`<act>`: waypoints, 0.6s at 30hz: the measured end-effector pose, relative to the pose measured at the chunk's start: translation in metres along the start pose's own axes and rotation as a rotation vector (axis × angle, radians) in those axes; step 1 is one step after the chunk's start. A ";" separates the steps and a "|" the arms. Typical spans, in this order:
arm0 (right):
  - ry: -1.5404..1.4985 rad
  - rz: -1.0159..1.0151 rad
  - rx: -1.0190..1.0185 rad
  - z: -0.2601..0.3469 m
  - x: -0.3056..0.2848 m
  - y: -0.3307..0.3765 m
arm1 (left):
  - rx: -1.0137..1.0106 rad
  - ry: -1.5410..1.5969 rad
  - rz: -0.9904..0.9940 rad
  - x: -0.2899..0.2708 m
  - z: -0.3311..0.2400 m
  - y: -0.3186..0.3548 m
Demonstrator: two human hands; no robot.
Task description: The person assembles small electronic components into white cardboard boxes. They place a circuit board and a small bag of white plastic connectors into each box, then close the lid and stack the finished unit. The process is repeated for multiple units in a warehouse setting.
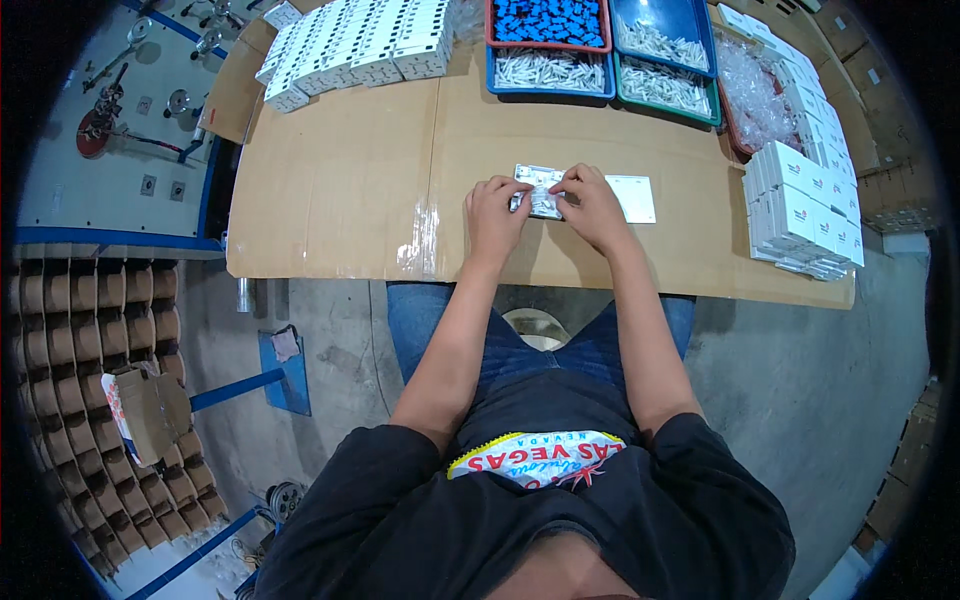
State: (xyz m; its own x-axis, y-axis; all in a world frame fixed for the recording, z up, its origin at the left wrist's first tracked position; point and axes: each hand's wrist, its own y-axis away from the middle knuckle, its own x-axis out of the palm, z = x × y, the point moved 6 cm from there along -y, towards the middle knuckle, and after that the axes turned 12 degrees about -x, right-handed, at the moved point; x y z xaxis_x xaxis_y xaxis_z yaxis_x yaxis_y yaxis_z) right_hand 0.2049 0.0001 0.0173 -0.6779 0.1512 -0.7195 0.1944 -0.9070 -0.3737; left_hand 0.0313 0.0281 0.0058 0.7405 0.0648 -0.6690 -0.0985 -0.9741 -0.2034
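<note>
A small, flat white box point(540, 174) lies open on the cardboard-covered table in front of me, with small whitish pieces and what looks like clear plastic inside. Its flat white lid or card point(632, 198) extends to the right. My left hand point(495, 215) is at the box's left side, thumb and fingers pinched together over the contents. From the right, my right hand point(594, 212) reaches in with thumb and forefinger pinched at the same spot. What either pinch holds is too small and covered to make out.
Brown cardboard point(340, 190) covers the table. Stacked white boxes stand at the back left point(360, 45) and right point(800, 210). At the back, a red tray point(550, 47) holds blue pieces; blue point(553, 98) and green point(668, 115) trays hold white pieces. Clear plastic bags point(752, 95) lie beside them.
</note>
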 end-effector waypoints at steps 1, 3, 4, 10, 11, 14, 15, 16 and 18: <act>-0.001 0.003 0.012 -0.001 0.000 0.000 | -0.026 0.035 -0.001 -0.001 0.000 -0.001; -0.003 0.008 0.036 -0.003 0.001 0.000 | -0.079 0.104 -0.003 -0.002 -0.001 -0.004; -0.008 0.000 0.043 -0.003 0.003 -0.001 | -0.077 0.102 -0.007 -0.001 -0.001 -0.004; 0.012 0.010 0.109 0.003 0.005 -0.005 | -0.080 0.068 -0.036 0.002 0.000 -0.001; 0.004 0.020 0.114 0.001 0.005 -0.005 | -0.070 0.064 -0.048 0.002 0.000 -0.001; -0.064 0.068 0.171 0.001 0.004 -0.003 | -0.049 0.068 -0.084 0.002 -0.001 0.000; -0.095 0.087 0.198 0.001 0.004 -0.003 | -0.043 0.072 -0.096 0.002 0.000 0.000; -0.070 0.101 0.181 0.001 0.003 -0.003 | -0.050 0.083 -0.079 0.002 0.000 0.000; -0.021 0.129 0.147 0.001 0.002 -0.003 | -0.064 0.106 -0.045 0.002 0.000 -0.001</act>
State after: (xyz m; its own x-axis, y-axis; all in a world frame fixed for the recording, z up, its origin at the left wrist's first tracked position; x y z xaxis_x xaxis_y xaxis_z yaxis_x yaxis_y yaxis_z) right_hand 0.2024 0.0030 0.0177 -0.6689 0.0232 -0.7430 0.1756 -0.9663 -0.1883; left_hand 0.0333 0.0287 0.0044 0.8094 0.0889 -0.5805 -0.0235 -0.9828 -0.1833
